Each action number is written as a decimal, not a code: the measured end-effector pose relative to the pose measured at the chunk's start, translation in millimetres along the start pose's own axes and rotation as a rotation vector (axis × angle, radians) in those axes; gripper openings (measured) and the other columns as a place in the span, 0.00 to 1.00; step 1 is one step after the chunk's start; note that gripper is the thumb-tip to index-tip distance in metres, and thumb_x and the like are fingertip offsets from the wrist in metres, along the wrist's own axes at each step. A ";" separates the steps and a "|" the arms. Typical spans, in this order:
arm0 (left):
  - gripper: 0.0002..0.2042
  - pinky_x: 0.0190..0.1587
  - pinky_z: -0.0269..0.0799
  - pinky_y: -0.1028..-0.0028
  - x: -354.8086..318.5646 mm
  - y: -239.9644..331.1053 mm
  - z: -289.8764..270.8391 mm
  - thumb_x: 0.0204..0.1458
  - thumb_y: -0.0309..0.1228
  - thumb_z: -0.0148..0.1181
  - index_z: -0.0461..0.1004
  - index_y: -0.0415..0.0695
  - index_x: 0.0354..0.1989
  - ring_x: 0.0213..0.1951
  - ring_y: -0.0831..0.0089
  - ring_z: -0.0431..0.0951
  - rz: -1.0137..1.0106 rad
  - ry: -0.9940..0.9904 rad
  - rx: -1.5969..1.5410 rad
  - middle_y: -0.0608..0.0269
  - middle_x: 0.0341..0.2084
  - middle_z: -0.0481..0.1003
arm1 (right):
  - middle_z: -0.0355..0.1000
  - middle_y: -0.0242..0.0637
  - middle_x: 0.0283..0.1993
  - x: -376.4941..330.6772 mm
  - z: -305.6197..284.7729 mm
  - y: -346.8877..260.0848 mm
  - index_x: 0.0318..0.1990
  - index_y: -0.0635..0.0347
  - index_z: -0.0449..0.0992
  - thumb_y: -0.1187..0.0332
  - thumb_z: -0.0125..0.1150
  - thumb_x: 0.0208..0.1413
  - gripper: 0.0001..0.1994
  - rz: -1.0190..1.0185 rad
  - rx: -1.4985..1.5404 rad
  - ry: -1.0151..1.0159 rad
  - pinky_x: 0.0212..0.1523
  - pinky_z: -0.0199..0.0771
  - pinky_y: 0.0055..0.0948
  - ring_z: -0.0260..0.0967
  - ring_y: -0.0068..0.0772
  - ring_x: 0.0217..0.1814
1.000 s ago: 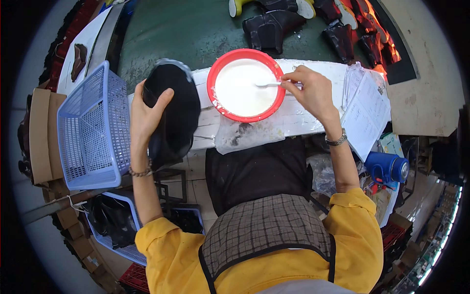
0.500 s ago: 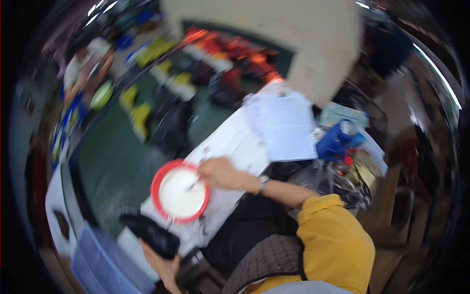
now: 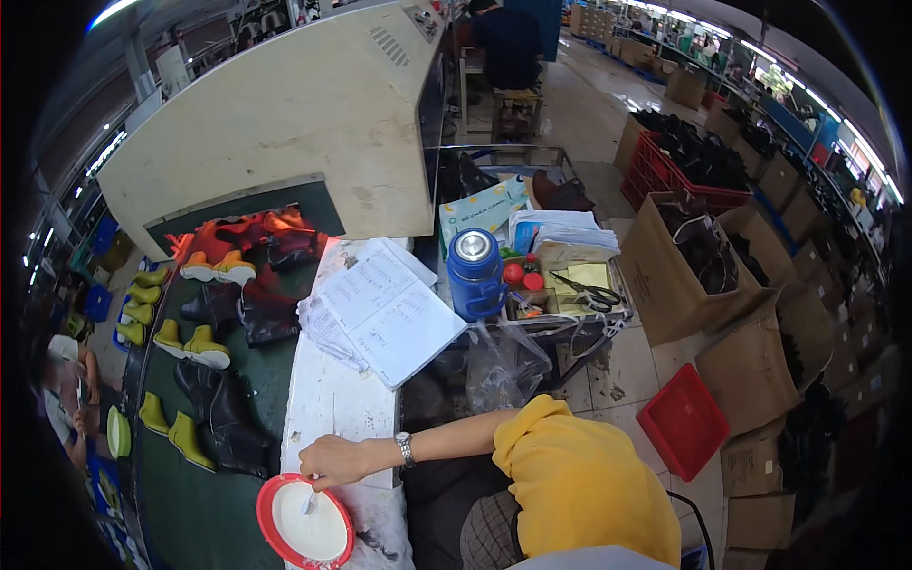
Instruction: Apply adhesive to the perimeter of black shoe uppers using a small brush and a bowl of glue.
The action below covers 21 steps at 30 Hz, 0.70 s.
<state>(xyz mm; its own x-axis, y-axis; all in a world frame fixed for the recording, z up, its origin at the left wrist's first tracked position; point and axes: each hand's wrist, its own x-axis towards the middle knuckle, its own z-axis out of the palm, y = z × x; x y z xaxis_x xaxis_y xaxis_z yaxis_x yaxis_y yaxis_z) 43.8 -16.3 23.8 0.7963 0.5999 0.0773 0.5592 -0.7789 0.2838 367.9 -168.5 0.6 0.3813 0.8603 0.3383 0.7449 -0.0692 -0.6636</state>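
Note:
My right hand, with a metal watch on its wrist, is closed at the far edge of a red-rimmed bowl. Its fingers pinch a small brush, whose whitish end dips into the white liquid. The bowl rests on a white, stained ledge beside a green conveyor belt. My left hand is out of view. On the belt stand black boots and yellow-green shoe uppers, several of them in pairs.
A beige machine glows red at its mouth over the belt. Papers lie on the ledge; a blue flask and scissors sit right of them. Cartons and a red tray stand on the floor. Another person sits far left.
The view has swung to the right and up. My left hand and the black shoe it held have left the picture. My right hand stays at the bowl with the brush.

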 end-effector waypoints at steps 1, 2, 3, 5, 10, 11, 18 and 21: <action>0.53 0.65 0.66 0.49 9.1 10.1 -1.3 0.45 0.39 0.73 0.46 0.34 0.77 0.61 0.39 0.70 0.044 0.031 -0.014 0.29 0.64 0.64 | 0.76 0.43 0.35 -0.8 2.6 -0.2 0.34 0.61 0.83 0.64 0.68 0.49 0.10 -0.002 0.002 0.001 0.38 0.76 0.46 0.77 0.49 0.37; 0.52 0.65 0.66 0.50 15.8 19.1 -3.7 0.47 0.39 0.73 0.46 0.34 0.76 0.61 0.40 0.71 0.080 0.065 -0.028 0.29 0.64 0.64 | 0.76 0.44 0.35 -0.6 6.2 -0.3 0.35 0.61 0.83 0.64 0.68 0.50 0.10 -0.022 0.023 0.028 0.37 0.76 0.45 0.76 0.50 0.37; 0.51 0.65 0.66 0.51 19.9 26.5 -7.4 0.48 0.39 0.72 0.47 0.34 0.76 0.61 0.41 0.71 0.108 0.101 -0.039 0.30 0.65 0.64 | 0.76 0.44 0.35 0.8 11.0 -0.5 0.35 0.61 0.83 0.65 0.67 0.51 0.09 -0.046 0.048 0.048 0.37 0.76 0.44 0.76 0.50 0.36; 0.49 0.65 0.66 0.53 19.9 32.6 -11.5 0.50 0.38 0.71 0.48 0.33 0.76 0.62 0.43 0.71 0.118 0.181 -0.049 0.32 0.66 0.64 | 0.76 0.44 0.34 -2.0 19.5 8.3 0.35 0.61 0.82 0.64 0.67 0.53 0.09 -0.134 0.169 0.144 0.37 0.76 0.43 0.76 0.49 0.35; 0.43 0.66 0.66 0.56 -35.5 -5.7 -24.1 0.56 0.38 0.68 0.51 0.32 0.75 0.63 0.49 0.72 -0.028 0.390 0.015 0.37 0.68 0.64 | 0.79 0.41 0.38 -13.1 24.5 63.2 0.41 0.61 0.82 0.66 0.69 0.57 0.09 0.026 0.340 0.148 0.41 0.78 0.36 0.78 0.39 0.38; 0.42 0.66 0.66 0.57 -81.6 -9.9 -40.1 0.58 0.37 0.68 0.52 0.32 0.75 0.63 0.50 0.72 -0.109 0.439 0.071 0.37 0.68 0.64 | 0.80 0.44 0.43 -4.1 22.8 59.8 0.45 0.61 0.82 0.65 0.70 0.56 0.13 -0.082 0.252 0.080 0.45 0.78 0.36 0.78 0.43 0.44; 0.58 0.74 0.49 0.62 -65.6 22.6 -43.6 0.33 0.27 0.69 0.43 0.37 0.78 0.73 0.51 0.56 -0.252 0.374 -0.478 0.45 0.71 0.55 | 0.71 0.48 0.60 21.0 15.1 -128.7 0.52 0.64 0.78 0.54 0.77 0.48 0.28 -0.619 0.334 -0.028 0.66 0.67 0.51 0.67 0.56 0.65; 0.60 0.68 0.61 0.59 -59.3 38.9 -53.4 0.33 0.30 0.74 0.42 0.36 0.78 0.63 0.50 0.67 -0.221 0.326 -0.527 0.44 0.63 0.62 | 0.72 0.54 0.51 30.8 46.8 -175.5 0.33 0.75 0.77 0.43 0.71 0.46 0.33 -0.927 0.189 -0.197 0.64 0.67 0.50 0.66 0.56 0.62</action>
<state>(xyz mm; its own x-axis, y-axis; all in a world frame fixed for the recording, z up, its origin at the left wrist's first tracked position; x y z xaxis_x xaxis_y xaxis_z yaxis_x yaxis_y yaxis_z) 6.0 -72.4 81.2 0.5188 0.8246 0.2257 0.4477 -0.4869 0.7500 223.3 -106.2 96.2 -0.4257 0.6025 0.6751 0.5966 0.7478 -0.2913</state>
